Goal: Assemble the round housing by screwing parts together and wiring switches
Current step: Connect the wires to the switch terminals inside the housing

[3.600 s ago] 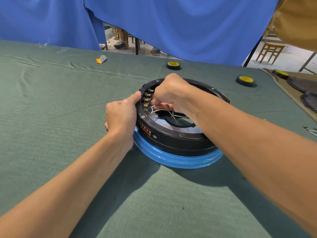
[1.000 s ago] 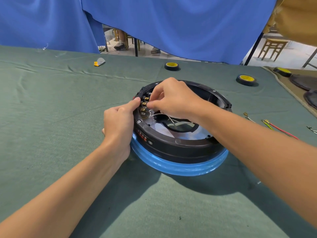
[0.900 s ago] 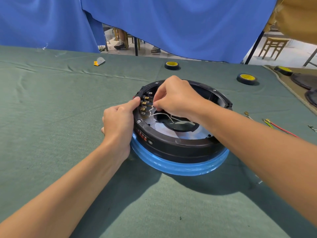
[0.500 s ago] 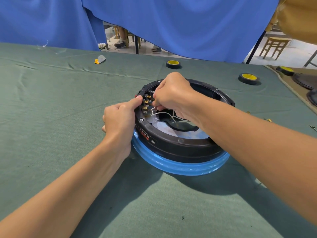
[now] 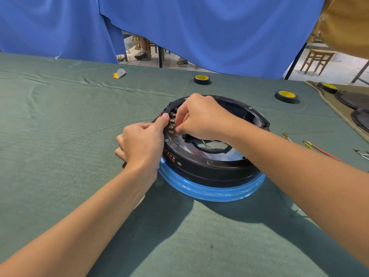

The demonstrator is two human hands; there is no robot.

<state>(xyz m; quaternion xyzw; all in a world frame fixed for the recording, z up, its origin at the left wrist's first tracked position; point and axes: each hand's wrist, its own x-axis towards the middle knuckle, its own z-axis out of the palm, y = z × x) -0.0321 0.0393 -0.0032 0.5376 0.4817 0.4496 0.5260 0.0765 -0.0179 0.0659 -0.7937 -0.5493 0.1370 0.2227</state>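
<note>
Round black plastic housing on its blue film-wrapped rim point(image 5: 209, 168) sits mid-way across the green cloth-covered counter point(image 5: 60, 136). Left hand point(image 5: 141, 144) clamps the left wall, thumb over the rim. Right hand point(image 5: 201, 118) reaches inside, grip pinched at the brass switch terminals point(image 5: 171, 124), seemingly on one of the thin white wires point(image 5: 207, 143), though the fingers hide it. The housing looks rigid, so brace it by the wall. The tabs look bendable: pinch the connector, not the strand.

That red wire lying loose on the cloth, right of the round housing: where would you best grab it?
Probably pinch the red wire mid-length on its insulation, coming from straight above: it lies flat on the green cloth, and the metal terminal at its end looks too small to hold surely.
</note>
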